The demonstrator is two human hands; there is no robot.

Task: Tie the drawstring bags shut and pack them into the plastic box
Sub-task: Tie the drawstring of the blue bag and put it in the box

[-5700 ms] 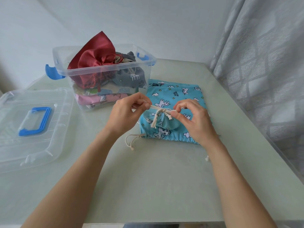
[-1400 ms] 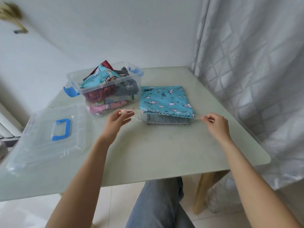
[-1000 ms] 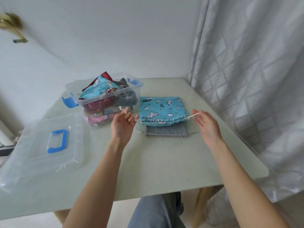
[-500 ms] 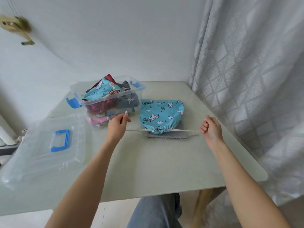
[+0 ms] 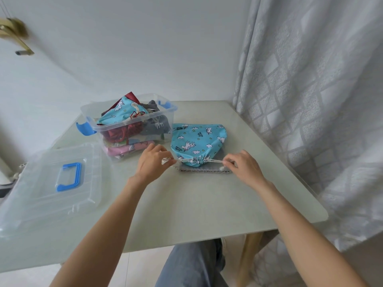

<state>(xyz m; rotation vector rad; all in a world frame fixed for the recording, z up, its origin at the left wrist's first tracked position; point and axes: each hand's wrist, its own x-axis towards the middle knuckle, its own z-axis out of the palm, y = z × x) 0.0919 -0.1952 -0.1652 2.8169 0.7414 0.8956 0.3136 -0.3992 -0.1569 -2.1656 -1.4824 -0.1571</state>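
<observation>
A blue drawstring bag [image 5: 198, 140] with a white unicorn print lies on the table, its mouth gathered tight toward me. It rests on a grey bag [image 5: 205, 170] lying flat beneath it. My left hand [image 5: 152, 161] pinches the white cord [image 5: 185, 160] at the mouth's left side. My right hand [image 5: 241, 164] pinches the cord's other end on the right. The clear plastic box [image 5: 128, 123] with blue latches stands to the left of the bag, filled with several tied bags, a blue one on top.
The box's clear lid [image 5: 51, 183] with a blue handle lies on the table at the left. A grey curtain [image 5: 310, 100] hangs along the right edge of the table [image 5: 186, 204]. My knee in jeans shows under the front edge.
The blue bag's mouth has been cinched shut by the cords pulled outward. Both hands have since come back in close to the gathered mouth, still holding the cord ends.
</observation>
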